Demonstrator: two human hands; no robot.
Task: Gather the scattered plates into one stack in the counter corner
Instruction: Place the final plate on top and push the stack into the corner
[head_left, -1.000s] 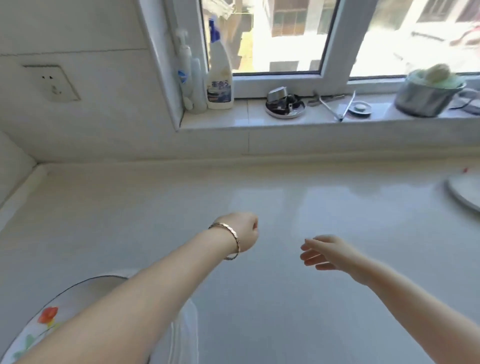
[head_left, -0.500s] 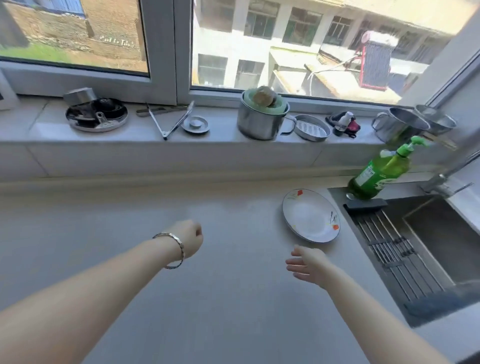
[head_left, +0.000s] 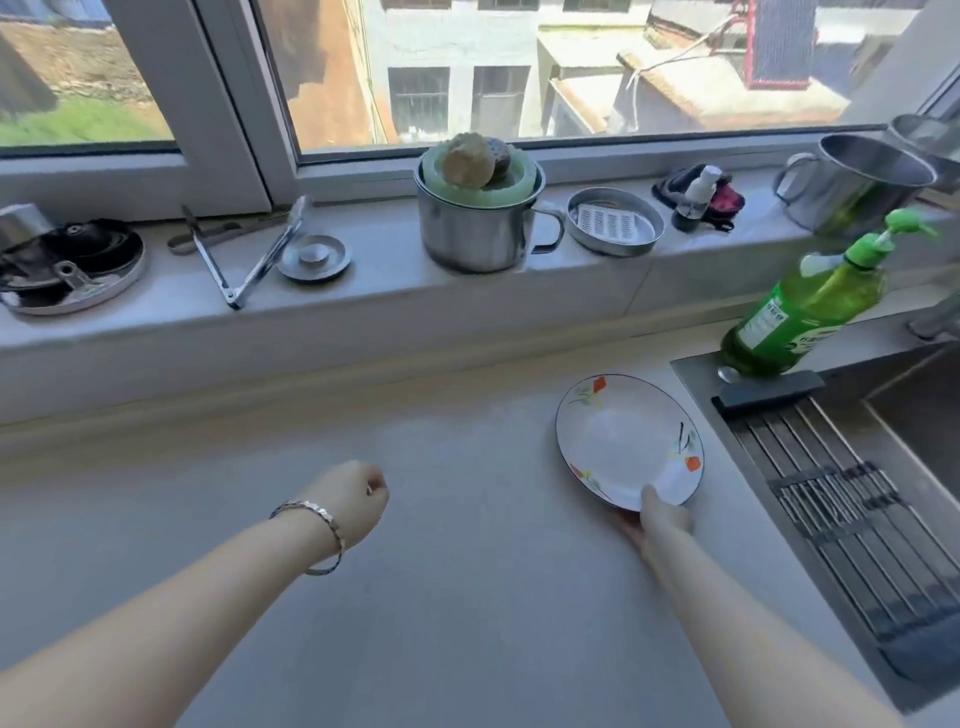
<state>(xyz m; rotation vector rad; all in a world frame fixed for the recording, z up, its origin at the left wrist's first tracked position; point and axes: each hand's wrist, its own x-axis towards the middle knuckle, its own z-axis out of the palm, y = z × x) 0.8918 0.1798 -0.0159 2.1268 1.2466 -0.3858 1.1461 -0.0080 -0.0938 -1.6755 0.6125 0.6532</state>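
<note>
A white plate (head_left: 621, 441) with red flowers and a dark rim lies on the grey counter (head_left: 441, 571), close to the sink's left edge. My right hand (head_left: 660, 522) grips its near rim, thumb on top and fingers under the edge. My left hand (head_left: 350, 499), with a silver bracelet on the wrist, hovers over the counter's middle as a loose fist holding nothing. No other plates and no counter corner are in view.
A sink (head_left: 893, 467) with a roll-up drying rack (head_left: 841, 514) lies to the right. A green soap bottle (head_left: 810, 301) stands at its back. The window sill (head_left: 363, 296) holds a steel pot (head_left: 478, 228), tongs (head_left: 249, 254), a soap dish (head_left: 613, 223) and steel mugs (head_left: 852, 182).
The view has swung right, from the counter's left part to the sink. My right hand moved forward and took hold of the plate's near rim. My left hand stayed a fist.
</note>
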